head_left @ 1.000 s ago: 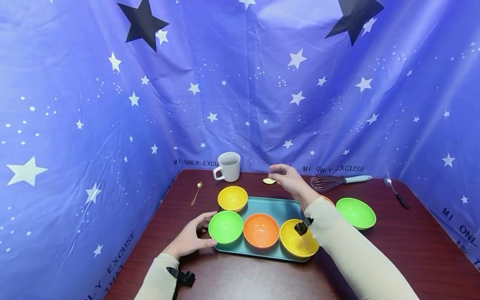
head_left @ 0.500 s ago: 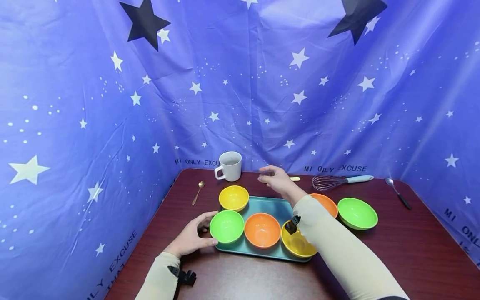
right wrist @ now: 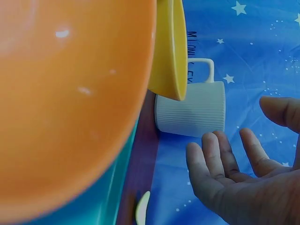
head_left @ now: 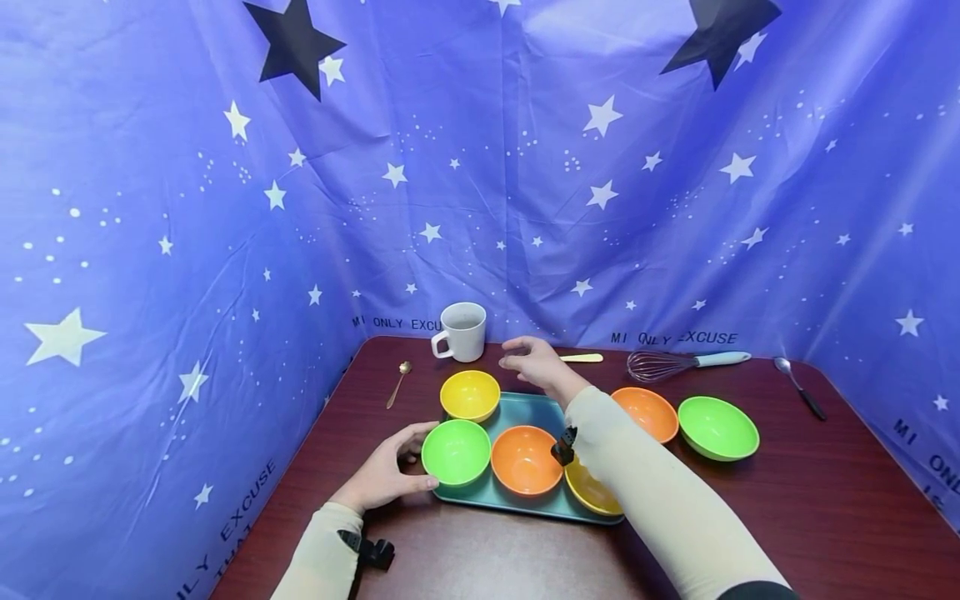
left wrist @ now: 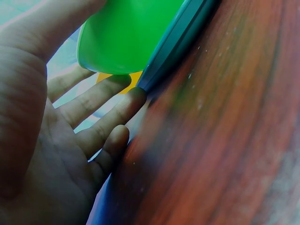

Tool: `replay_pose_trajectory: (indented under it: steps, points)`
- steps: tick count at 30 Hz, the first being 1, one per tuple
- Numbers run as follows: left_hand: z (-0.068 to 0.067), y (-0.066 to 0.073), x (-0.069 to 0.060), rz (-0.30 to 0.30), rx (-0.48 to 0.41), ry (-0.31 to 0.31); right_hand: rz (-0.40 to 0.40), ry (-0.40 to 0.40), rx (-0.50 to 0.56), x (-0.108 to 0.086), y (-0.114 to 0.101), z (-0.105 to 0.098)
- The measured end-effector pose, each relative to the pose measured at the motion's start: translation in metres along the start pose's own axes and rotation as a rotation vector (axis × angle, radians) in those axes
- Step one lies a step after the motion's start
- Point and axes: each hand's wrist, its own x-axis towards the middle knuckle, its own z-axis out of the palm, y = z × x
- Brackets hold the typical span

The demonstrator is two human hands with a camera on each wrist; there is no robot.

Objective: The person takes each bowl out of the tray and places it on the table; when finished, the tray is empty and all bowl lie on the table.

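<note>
With 12 o'clock pointing away from the person, the green bowl [head_left: 455, 452] sits upright at the 9 o'clock end of the teal tray [head_left: 528, 407], round, glossy and bright inside. A yellow bowl [head_left: 470, 396] is just beside it at 12 o'clock and an orange bowl [head_left: 527, 462] at 3 o'clock. The left hand [head_left: 384, 471] is spread wide at the green bowl's 8 to 10 o'clock side, thumb by the rim and relaxed fingers near the base and the tray's edge; whether each fingertip makes contact I cannot tell. The right hand [head_left: 538, 365] is also wide, thumb apart and fingers loosely bent, reaching past the tray's 12 o'clock edge. The white ribbed mug [head_left: 465, 333] is nearest it, at its 10 o'clock, with a gap between. A pale yellow handle [head_left: 582, 358] pokes out at its 3 o'clock. The right sleeve [head_left: 637, 483] crosses over the tray's 4 o'clock corner and partly hides a second yellow bowl [head_left: 588, 490]. Bare wood of the surface [head_left: 450, 554] runs from the tray's near edge towards 6 o'clock; behind the mug, the blue star curtain [head_left: 480, 208] bounds the far edge.
</note>
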Motion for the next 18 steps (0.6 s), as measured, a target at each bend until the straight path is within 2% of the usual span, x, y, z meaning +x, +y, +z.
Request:
replay_pose_trajectory:
  steps: [7,18]
  points:
    - [0.0,0.002,-0.001,0.001,-0.005,0.003,0.082,-0.032,-0.017,0.007,0.003,0.008]
    - [0.0,0.001,-0.001,0.008,-0.01,0.004,0.156,-0.104,-0.053,0.01,0.005,0.018]
